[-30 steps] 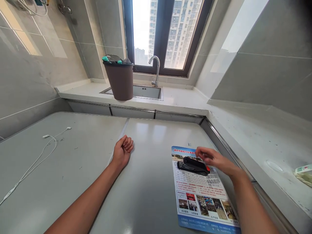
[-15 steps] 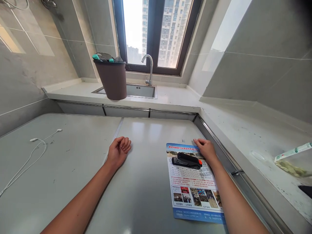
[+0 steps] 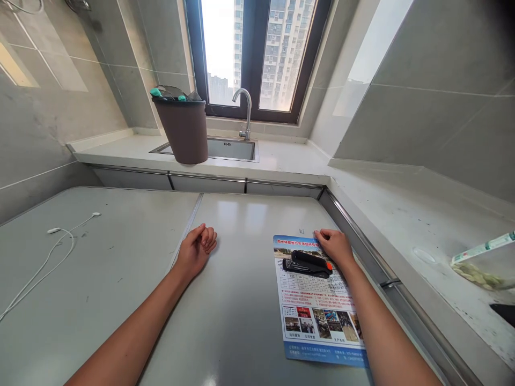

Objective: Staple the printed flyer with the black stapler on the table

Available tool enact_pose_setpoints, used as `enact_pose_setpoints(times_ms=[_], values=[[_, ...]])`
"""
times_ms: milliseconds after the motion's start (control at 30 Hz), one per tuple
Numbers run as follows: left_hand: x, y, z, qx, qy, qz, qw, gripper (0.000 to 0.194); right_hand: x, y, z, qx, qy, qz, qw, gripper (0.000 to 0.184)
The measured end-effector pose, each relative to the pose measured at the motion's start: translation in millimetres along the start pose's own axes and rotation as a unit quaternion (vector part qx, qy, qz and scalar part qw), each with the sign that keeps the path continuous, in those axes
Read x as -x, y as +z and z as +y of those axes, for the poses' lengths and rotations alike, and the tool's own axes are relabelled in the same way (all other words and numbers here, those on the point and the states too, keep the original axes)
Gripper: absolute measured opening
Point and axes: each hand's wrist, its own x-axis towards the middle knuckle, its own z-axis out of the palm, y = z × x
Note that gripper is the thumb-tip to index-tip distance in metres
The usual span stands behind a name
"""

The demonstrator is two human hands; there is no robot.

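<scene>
A printed flyer (image 3: 317,316) lies flat on the grey table (image 3: 241,300), with a black stapler (image 3: 308,264) with an orange end resting across its upper part. My right hand (image 3: 336,247) rests at the flyer's top right corner, just beyond the stapler's orange end, fingers curled down onto the paper edge. My left hand (image 3: 197,249) lies on the table to the left, palm up, fingers loosely curled with nothing in them.
White earphones (image 3: 48,252) trail across the table's left side. Behind are a white counter (image 3: 281,161) with a sink (image 3: 229,149), a tap (image 3: 243,112) and a brown bin (image 3: 183,128). A plastic bag (image 3: 478,265) lies on the right counter.
My right hand moved from hovering over the stapler to the flyer's top right corner and settled there. The left hand stayed where it was.
</scene>
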Motion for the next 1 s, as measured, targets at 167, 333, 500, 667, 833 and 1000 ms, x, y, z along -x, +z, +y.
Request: enact_pose_setpoints(times_ms=[167,333,500,667,833,1000], values=[[8.9,12.4,-7.5,-0.165,-0.093,-0.226,0.956,0.042,3.3,-5.9,-16.5,0.022,-0.102,0.037,0.994,0.048],[14.3,22.2,-8.3,-0.276,-0.115,-0.357,0.885,0.037,-0.1,1.8,-24.5,-0.034,-0.236,0.007,0.971,0.034],[13.9,19.8,-9.6,-0.273,-0.120,-0.378,0.876,0.040,-6.0,18.2,-12.7,-0.030,-0.250,-0.061,0.966,0.046],[14.2,20.9,-10.0,-0.266,-0.122,-0.373,0.880,0.038,-10.2,28.3,-2.1,-0.022,-0.251,-0.111,0.961,0.059],[13.0,20.9,-9.5,-0.275,-0.119,-0.366,0.881,0.029,-10.5,30.0,-0.7,-0.011,-0.247,-0.116,0.962,0.062],[11.0,9.7,-15.3,-0.248,-0.133,-0.339,0.897,0.029,-10.6,31.9,-0.7,-0.003,-0.255,-0.114,0.960,0.060]])
